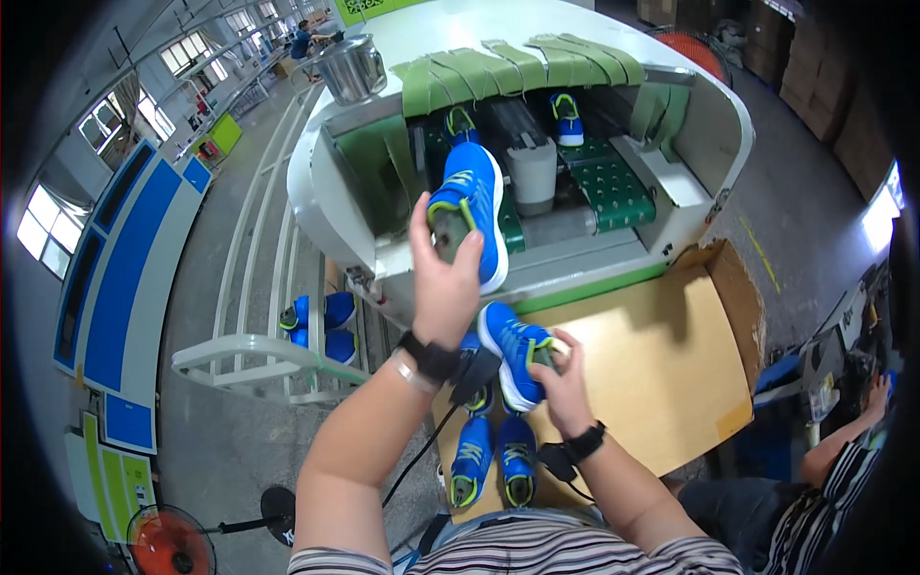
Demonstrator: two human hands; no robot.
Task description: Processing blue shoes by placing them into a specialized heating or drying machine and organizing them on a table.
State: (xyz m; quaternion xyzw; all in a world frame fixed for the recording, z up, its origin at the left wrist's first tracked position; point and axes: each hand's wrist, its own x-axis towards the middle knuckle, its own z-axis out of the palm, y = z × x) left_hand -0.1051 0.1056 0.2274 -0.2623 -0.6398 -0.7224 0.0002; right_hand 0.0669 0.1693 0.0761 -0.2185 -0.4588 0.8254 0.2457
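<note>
My left hand [443,280] is raised and grips a blue shoe with lime trim [470,206] by its heel opening, toe pointing up toward the machine's conveyor mouth. My right hand [561,379] holds a second blue shoe [513,350] low over the cardboard-covered table [661,364], fingers at its heel. Two more blue shoes [494,460] lie side by side near my body. Another blue shoe [568,117] sits deeper on the green conveyor belt [613,187] under hanging green flaps [517,69].
A white oval machine housing [331,206] surrounds the belt, with a metal bucket [353,67] on top. Blue shoes [321,326] rest on a white rail rack at left. A red floor fan [172,541] stands at lower left. Another person's arm [843,441] shows at right.
</note>
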